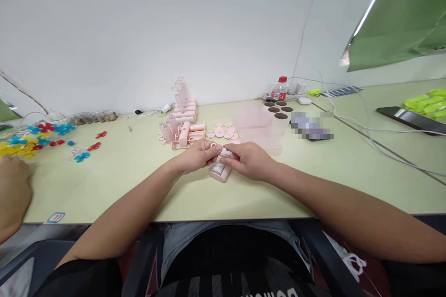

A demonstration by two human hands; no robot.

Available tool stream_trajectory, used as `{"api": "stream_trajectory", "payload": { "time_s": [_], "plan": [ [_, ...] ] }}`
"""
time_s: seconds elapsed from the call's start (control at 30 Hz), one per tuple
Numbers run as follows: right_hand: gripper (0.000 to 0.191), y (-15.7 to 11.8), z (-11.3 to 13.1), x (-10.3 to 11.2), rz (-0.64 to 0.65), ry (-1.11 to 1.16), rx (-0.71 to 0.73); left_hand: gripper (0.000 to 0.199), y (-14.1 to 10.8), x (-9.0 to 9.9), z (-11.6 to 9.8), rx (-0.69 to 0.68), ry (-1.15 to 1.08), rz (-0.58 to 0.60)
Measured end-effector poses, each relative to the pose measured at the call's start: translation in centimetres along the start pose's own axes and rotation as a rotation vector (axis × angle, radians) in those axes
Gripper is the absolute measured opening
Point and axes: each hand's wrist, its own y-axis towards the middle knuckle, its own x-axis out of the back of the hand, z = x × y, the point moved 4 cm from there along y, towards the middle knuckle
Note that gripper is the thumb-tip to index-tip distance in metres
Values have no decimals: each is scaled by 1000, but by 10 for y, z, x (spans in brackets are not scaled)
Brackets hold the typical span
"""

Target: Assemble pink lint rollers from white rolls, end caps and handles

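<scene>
My left hand (198,155) is closed, its thumb and fingers pinching a small pink cap with a ring (223,152). At the other end of this piece, the fingers of my right hand (248,160) close on a clear part that they largely cover. Below both hands a pink case (220,175) lies on the table, its upper end hidden by the fingers. Just beyond the hands are flat pink discs (219,132). Pink cylinders (184,133) and clear pink tubes (168,130) are grouped to the left of the discs.
A translucent pink box (256,132) sits right of the discs, near brown-topped round holders (281,116) and a red-capped bottle (279,90). White cables (369,125) cross the table at right. At far left, another person's hand (14,190) is by colourful plastic pieces (26,145).
</scene>
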Motion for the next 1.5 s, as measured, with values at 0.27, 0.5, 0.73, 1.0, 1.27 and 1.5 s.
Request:
{"api": "stream_trajectory", "payload": {
  "time_s": [0.27,0.5,0.73,1.0,1.27,1.5],
  "plan": [
    [29,4,-8,9,-58,484,-96,56,-1,15,-4,-16,7,-172],
    [44,8,-19,14,-285,1242,-282,57,4,24,11,1,-188,-358],
    [45,0,-15,28,-507,974,-109,59,3,3,2,-99,442,-424],
    [41,-6,-12,21,-486,658,-32,91,1,-7,19,248,512,-179],
    [40,-1,-10,16,-390,670,-39,52,4,14,13,162,282,-285],
    [30,-1,-10,11,-311,636,-47,51,7,24,8,29,-446,-297]
  ]
}}
